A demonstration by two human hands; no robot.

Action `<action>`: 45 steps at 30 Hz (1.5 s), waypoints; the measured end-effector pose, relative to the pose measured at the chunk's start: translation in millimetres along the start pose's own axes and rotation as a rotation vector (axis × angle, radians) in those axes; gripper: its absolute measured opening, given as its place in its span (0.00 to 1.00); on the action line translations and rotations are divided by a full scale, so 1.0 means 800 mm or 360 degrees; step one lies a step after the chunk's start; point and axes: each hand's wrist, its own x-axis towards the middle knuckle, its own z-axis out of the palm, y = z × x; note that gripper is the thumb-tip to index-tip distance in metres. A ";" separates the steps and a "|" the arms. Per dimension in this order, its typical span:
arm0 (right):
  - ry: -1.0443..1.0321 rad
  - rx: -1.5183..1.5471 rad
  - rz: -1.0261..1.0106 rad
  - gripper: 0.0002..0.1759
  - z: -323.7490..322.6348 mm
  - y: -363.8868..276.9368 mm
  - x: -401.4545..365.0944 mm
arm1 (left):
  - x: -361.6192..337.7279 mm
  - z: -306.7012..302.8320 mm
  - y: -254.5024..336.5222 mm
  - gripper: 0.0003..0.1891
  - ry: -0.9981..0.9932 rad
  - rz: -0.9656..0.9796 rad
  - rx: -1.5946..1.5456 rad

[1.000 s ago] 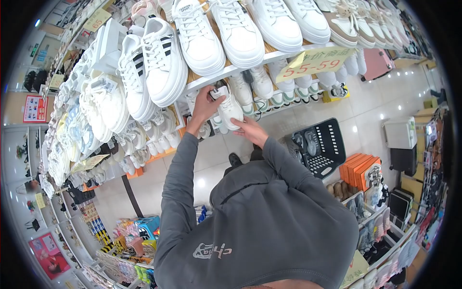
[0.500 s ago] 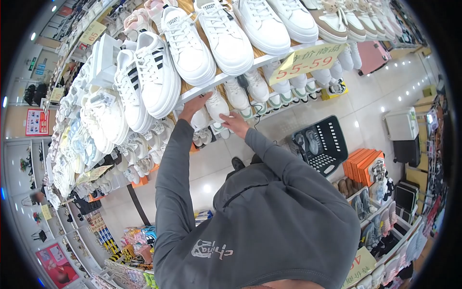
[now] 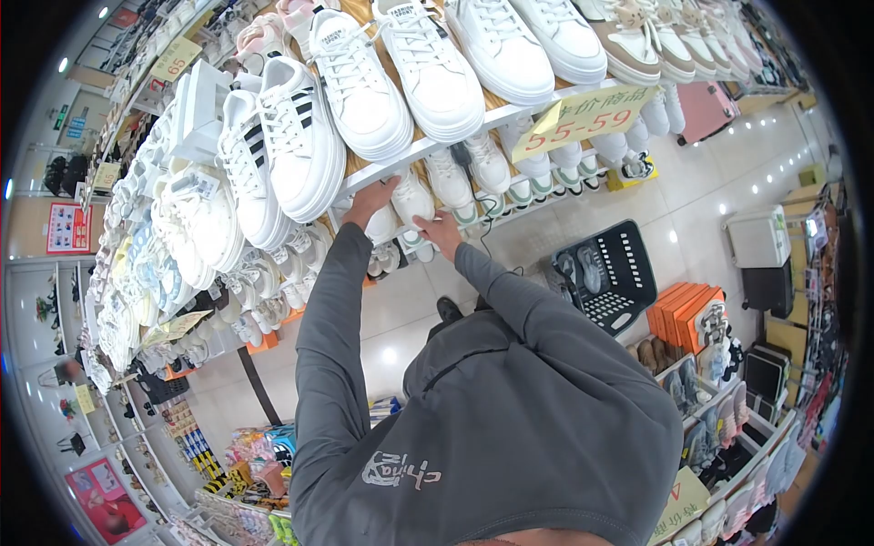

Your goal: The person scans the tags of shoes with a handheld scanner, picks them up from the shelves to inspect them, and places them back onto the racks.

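Head view, near to far: two grey sleeves (image 3: 328,300), two hands up under the front edge of the top shelf (image 3: 428,146). Left hand (image 3: 369,198) wrapped on the heel end of one white shoe (image 3: 411,202); right hand (image 3: 440,232) half open, fingertips touching its toe side. Shoe between both hands, just below that edge. Above, two striped shoes (image 3: 273,146) toward the shelf's left end, one yellow tag (image 3: 583,118) on its edge. Farther off, one black basket (image 3: 628,273) on the floor (image 3: 710,182), two grey shoes (image 3: 580,267) inside.
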 end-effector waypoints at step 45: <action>-0.0024 -0.0583 0.0036 0.26 -0.132 -0.046 -0.148 | -0.493 0.339 -0.250 0.17 -0.0101 -0.0969 -0.1154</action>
